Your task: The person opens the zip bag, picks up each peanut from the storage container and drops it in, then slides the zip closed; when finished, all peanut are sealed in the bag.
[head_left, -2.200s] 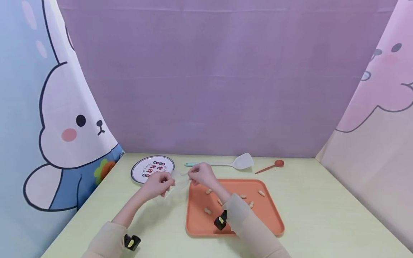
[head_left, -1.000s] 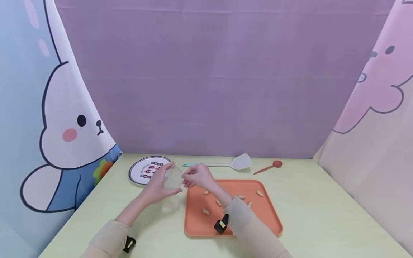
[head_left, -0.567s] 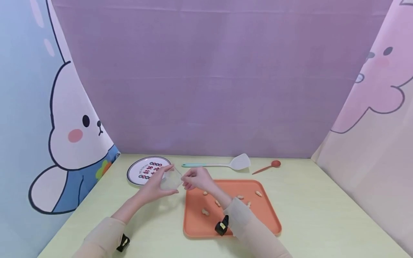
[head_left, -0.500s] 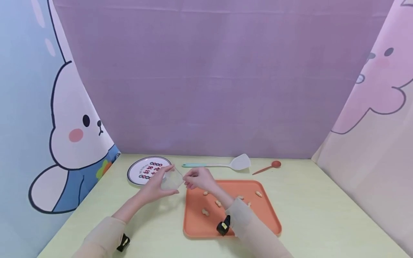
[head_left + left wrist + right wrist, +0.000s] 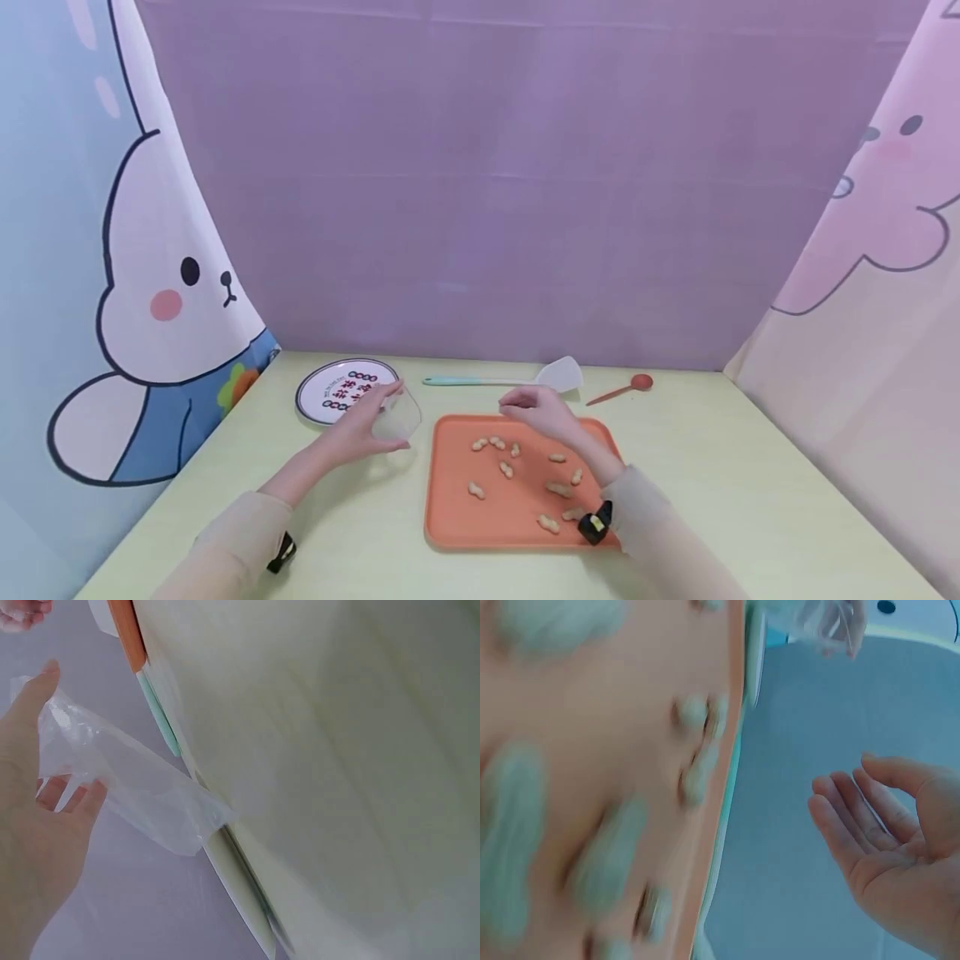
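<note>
- Round plate (image 5: 347, 390): lies at the far left of the table (image 5: 750, 500), with dark printed marks on its face.
- Left hand (image 5: 358, 429): raised just near of the plate and left of the tray, with the fingers and thumb curled around a clear plastic bag (image 5: 397, 414). The left wrist view shows the bag (image 5: 127, 780) as crumpled film draped from that hand (image 5: 37, 817).
- Spatula (image 5: 517, 379): lies along the far edge of the table, its teal handle to the left and its white blade to the right.
- Orange tray (image 5: 450, 517): sits at the centre of the table, just right of the bag, with peanuts (image 5: 506, 469) in their shells scattered across it.
- Right hand (image 5: 536, 410): hovers over the far edge of the tray and grasps nothing. The right wrist view shows this hand (image 5: 889, 847) with the palm open and the fingers relaxed.
- Red spoon (image 5: 622, 388): lies right of the spatula blade, near the far edge.
</note>
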